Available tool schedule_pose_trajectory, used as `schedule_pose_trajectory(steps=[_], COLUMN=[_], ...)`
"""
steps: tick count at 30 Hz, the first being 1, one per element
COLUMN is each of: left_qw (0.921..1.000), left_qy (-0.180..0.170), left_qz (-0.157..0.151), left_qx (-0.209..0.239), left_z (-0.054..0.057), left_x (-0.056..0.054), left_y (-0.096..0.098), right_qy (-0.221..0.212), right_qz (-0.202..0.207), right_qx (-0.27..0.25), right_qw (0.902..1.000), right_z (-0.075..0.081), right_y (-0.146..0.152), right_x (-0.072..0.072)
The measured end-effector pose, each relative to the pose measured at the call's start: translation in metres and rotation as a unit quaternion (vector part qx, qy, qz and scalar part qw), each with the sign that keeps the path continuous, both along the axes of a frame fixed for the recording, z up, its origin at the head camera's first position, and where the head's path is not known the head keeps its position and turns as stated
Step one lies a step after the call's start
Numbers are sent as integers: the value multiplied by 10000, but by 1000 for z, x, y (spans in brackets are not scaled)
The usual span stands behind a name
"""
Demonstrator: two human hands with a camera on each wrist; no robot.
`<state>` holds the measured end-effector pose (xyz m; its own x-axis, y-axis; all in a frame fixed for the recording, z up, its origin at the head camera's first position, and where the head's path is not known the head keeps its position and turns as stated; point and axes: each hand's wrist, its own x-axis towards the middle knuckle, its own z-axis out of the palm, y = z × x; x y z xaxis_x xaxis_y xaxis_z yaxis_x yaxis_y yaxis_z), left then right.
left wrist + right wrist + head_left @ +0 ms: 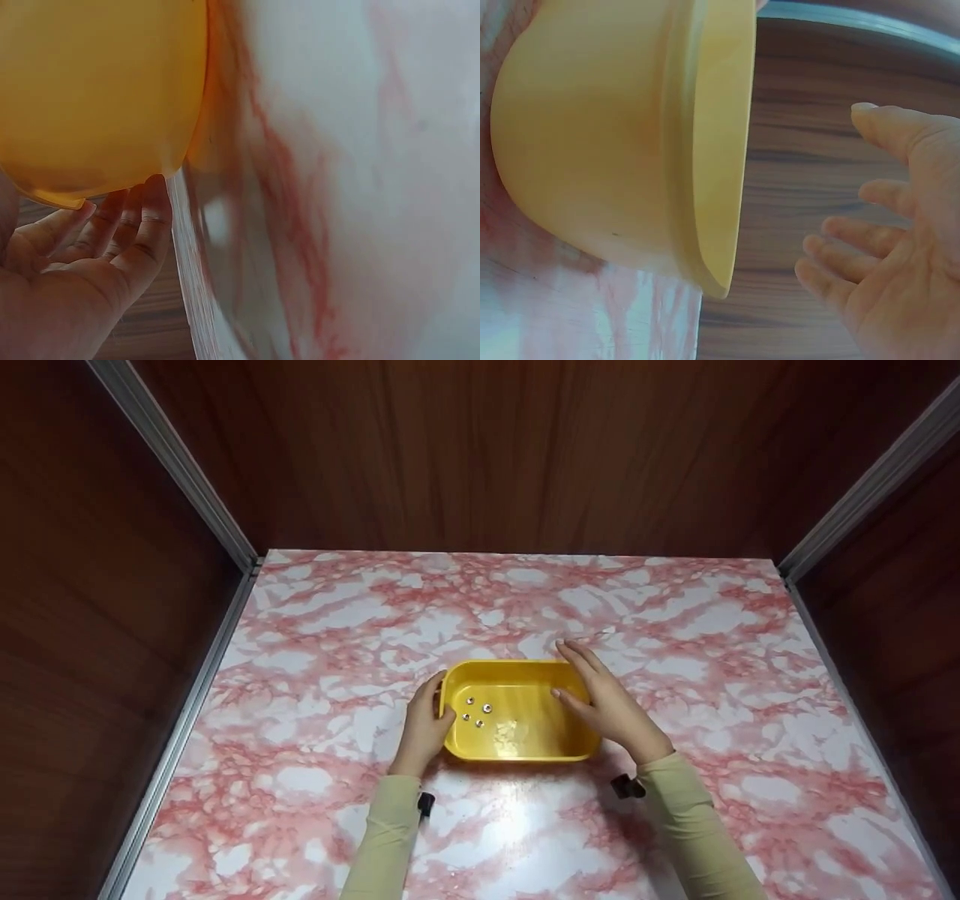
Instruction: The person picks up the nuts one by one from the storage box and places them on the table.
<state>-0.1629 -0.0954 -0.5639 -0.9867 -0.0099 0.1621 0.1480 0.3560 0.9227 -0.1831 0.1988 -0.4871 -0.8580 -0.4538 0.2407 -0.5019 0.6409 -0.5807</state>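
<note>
A yellow plastic tub (pixel 517 759) with rounded corners sits on the marbled table in the head view. Inside, near its left end, lie several small shiny silver pieces with dark centres, like little nuts (pixel 487 708). My left hand (pixel 426 729) grips the tub's left end, thumb over the rim and fingers along the outer wall. In the left wrist view, those fingers (pixel 154 217) reach under the rim. Over the tub's right end hovers my right hand (pixel 619 712), fingers spread and holding nothing. The right wrist view shows a gap between this hand (pixel 900 247) and the tub wall (pixel 585 135).
A red-and-white marbled table (pixel 360 615) spreads around the tub. Dark wood panels (pixel 480 450) rise at the back and both sides, with grey metal strips (pixel 180 465) along the corners. Small black devices (pixel 628 786) sit at both wrists.
</note>
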Motion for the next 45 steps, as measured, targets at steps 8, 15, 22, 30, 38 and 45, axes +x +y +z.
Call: schedule_pose_trajectory(steps=[8, 15, 22, 30, 38, 45], left_qw=[9999, 10000, 10000, 10000, 9998, 9997], left_qy=[-41, -33, -20, 28, -63, -36], left_qz=[71, -42, -3, 48, 63, -3], left_qx=[-101, 61, 43, 46, 180, 230], left_z=[-1, -1, -1, -1, -1, 0], left_x=[1, 1, 0, 0, 0, 0], left_y=[-1, -1, -1, 1, 1, 1], right_qy=[-355, -423, -455, -780, -1114, -1432], right_qz=[112, 193, 421, 405, 614, 749], right_qx=[-437, -609, -1078, -1252, -1438, -1609], right_qw=[9984, 9971, 9922, 9882, 9814, 9736], right_z=[0, 3, 1, 3, 31, 36], right_y=[4, 5, 2, -2, -12, -13], right_x=[-2, -4, -10, -12, -3, -5])
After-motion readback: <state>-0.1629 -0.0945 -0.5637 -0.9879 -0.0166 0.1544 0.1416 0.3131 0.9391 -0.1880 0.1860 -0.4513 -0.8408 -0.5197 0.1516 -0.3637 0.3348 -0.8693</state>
